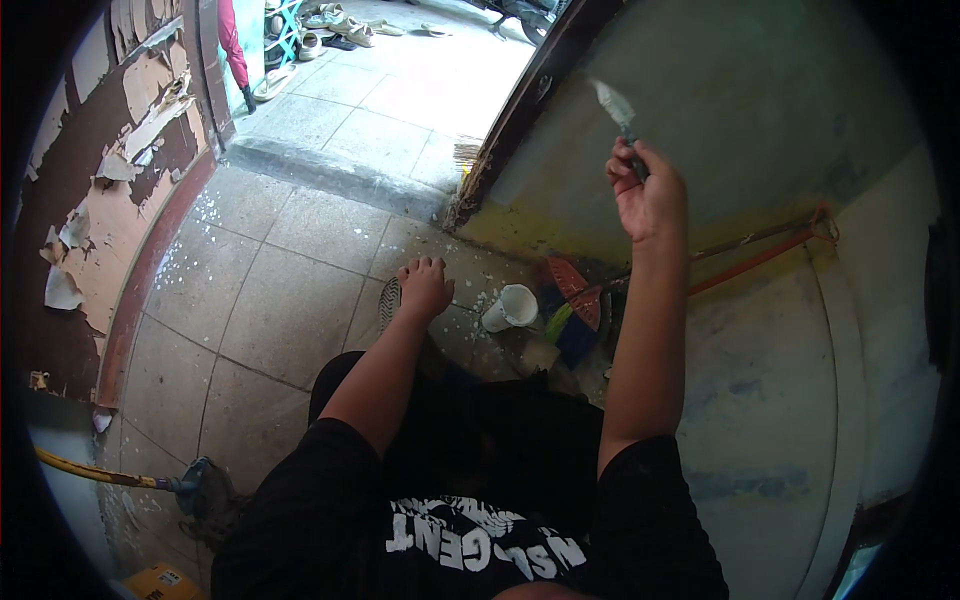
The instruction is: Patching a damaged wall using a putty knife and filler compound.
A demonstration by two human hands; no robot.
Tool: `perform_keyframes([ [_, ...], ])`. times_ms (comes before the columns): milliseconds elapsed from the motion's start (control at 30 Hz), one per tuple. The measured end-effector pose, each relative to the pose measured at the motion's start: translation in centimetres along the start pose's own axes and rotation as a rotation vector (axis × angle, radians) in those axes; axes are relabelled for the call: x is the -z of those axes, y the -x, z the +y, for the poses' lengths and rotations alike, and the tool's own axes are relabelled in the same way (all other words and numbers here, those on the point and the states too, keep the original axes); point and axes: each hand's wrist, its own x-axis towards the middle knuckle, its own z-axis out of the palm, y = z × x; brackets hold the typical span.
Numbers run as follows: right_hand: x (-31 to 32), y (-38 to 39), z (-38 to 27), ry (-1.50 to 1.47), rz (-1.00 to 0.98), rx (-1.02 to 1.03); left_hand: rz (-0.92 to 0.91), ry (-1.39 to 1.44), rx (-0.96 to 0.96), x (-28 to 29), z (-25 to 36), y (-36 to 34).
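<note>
My right hand is raised toward the wall on the right, its fingers closed round the dark handle of a paintbrush. The brush's head is coated white and points up and left, close to the wall; whether it touches cannot be told. My left hand holds nothing, fingers a little apart, beside a patterned sandal at my foot. A white tub stands on the floor between my two arms, with white spots scattered around it.
A red dustpan and a long orange handle lean by the right wall. To the left is a door with peeling covering. A raised sill crosses the doorway ahead; shoes lie beyond. A yellow hose is lower left.
</note>
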Motion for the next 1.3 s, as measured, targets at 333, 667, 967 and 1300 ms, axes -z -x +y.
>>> perform_keyframes([
  [333,-0.3,-0.2,3.6,0.225,0.124,0.322,-0.023,-0.011,0.004,0.0,0.3,-0.2],
  [667,5.1,-2.1,16.0,0.216,0.160,0.034,-0.004,-0.009,0.006,-0.3,0.1,-0.1],
  [967,7.5,-1.1,20.7,0.293,0.166,-0.050,-0.018,0.018,0.001,-0.2,0.3,-0.2],
  [1300,9.7,1.4,25.6,0.221,0.294,-0.451,-0.018,0.009,0.004,0.2,0.2,-0.2],
])
